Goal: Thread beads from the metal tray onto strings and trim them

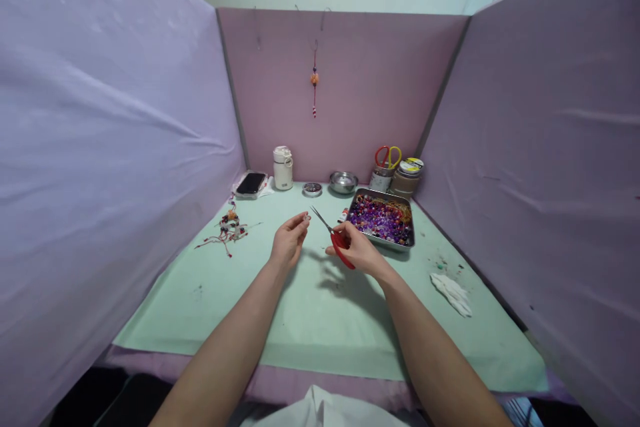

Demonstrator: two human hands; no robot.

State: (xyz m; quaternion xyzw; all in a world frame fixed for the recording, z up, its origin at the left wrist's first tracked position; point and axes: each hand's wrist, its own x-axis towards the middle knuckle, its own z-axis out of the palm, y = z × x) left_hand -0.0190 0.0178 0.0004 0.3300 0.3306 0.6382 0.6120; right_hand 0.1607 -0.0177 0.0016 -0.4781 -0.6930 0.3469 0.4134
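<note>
My left hand point(290, 239) is raised over the middle of the table, its fingertips pinched on a small clear bead point(307, 217). To its right, my right hand point(356, 247) grips red-handled scissors point(342, 251). The thin metal blades point up and left toward the bead, slightly apart from it. Just beyond my right hand lies a metal tray point(390, 245) filled with purple, red and clear beads point(377, 219). On the left side of the table rests a pile of red-corded bead strings point(231, 230).
Along the back stand a phone point(251, 183), a white bottle point(283, 169), a small dish point(313, 189), a steel bowl point(343, 181), a jar point(381, 178) holding scissors, and a lidded jar point(407, 177). A beaded pendant point(315, 79) hangs behind. A white glove point(451, 293) lies at right.
</note>
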